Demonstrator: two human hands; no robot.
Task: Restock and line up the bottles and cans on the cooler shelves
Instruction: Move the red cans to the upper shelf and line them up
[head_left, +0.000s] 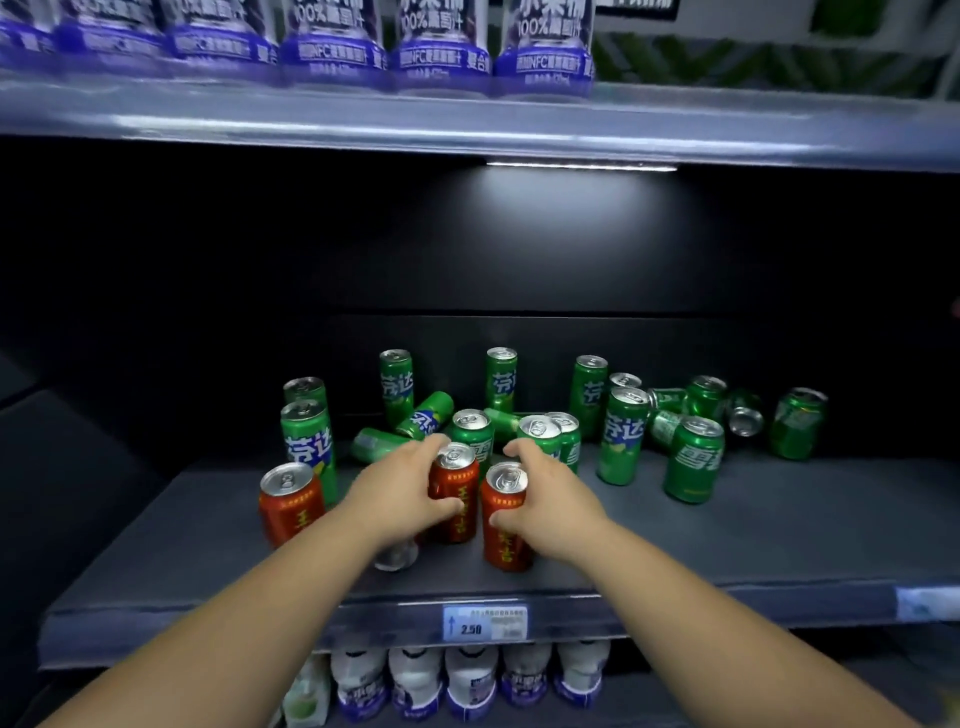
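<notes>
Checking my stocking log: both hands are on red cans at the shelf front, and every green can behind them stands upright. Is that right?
Not every one: the head view shows several green cans lying on their sides among upright ones. The left hand and right hand are on red cans at the shelf front.

Red (453, 493) and green cans (622, 436), jumbled on shelf (727, 530)

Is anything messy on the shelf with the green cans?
Yes. One green can and another lie tipped over in the middle, and more tipped cans lie on the right. The standing cans are scattered, not lined up. No spill shows.
</notes>
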